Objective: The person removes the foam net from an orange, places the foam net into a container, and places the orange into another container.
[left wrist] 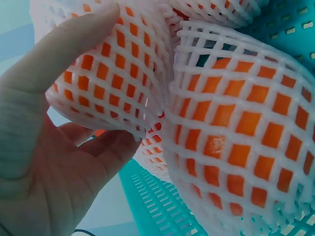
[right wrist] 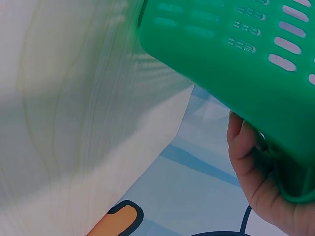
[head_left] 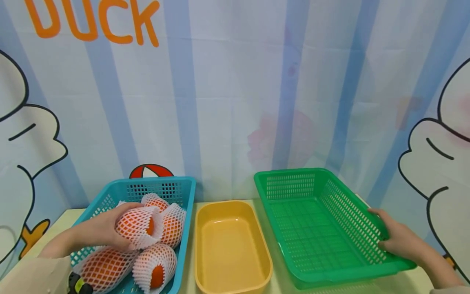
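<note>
My left hand point(head_left: 106, 226) grips an orange-red fruit in a white foam net point(head_left: 136, 228), thumb on one side and fingers underneath in the left wrist view. It is over several similar net-wrapped fruits inside the blue basket point(head_left: 188, 228); one wrapped fruit point(left wrist: 236, 132) sits right beside it. At the right, my right hand point(head_left: 400, 239) holds the right rim of a green basket point(head_left: 282, 249), which contains nothing. The right wrist view shows curled fingers point(right wrist: 241, 142) under that rim, and the basket's wall point(right wrist: 221, 64) slanting above the tabletop.
Between the two baskets stands a yellow tray point(head_left: 231, 253) with nothing in it. All three are on a pale wooden table point(right wrist: 74, 123). Close behind hangs a blue-and-white striped curtain point(head_left: 231, 102) with duck drawings.
</note>
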Motion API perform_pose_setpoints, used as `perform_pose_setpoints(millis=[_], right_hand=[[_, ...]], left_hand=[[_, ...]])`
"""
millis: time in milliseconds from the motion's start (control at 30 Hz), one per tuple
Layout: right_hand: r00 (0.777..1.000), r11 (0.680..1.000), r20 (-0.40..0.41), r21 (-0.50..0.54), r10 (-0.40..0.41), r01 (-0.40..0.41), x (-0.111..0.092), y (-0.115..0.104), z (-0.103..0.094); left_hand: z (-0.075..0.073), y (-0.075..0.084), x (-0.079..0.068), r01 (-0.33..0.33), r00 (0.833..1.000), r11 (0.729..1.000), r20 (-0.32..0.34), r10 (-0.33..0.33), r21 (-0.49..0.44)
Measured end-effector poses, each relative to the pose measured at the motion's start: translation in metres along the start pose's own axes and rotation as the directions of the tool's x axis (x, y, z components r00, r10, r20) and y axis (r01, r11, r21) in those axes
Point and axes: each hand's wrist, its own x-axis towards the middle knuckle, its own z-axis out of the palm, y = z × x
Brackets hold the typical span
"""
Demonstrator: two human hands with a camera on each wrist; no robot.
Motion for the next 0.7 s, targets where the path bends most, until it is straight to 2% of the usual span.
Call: perform_pose_setpoints(millis=[267,500,600,700], right_hand=[[1.0,1.0,-0.002,0.011,0.002,-0.002,0.0009,0.0027,0.0016],[1.0,1.0,0.01,0.009,0.015,-0.015,0.0019,0.0041,0.0023],[1.0,1.0,0.012,0.009,0.009,-0.009,0.0028,0.0042,0.002],[1.0,1.0,0.009,0.006,0.012,-0.012,0.0034,0.0039,0.001]], left_hand=[[0.0001,0.0016,-0.0009,0.005,1.0,1.0,-0.005,-0.005,-0.001],[-0.0028,0.0029,-0.0027,-0.063,0.998,0.997,-0.007,0.062,-0.055],[-0.0053,0.0033,-0.0054,-0.095,0.995,0.994,-0.014,0.094,-0.052],[-0.0072,0.005,-0.0084,-0.095,0.995,0.995,-0.033,0.094,-0.031]])
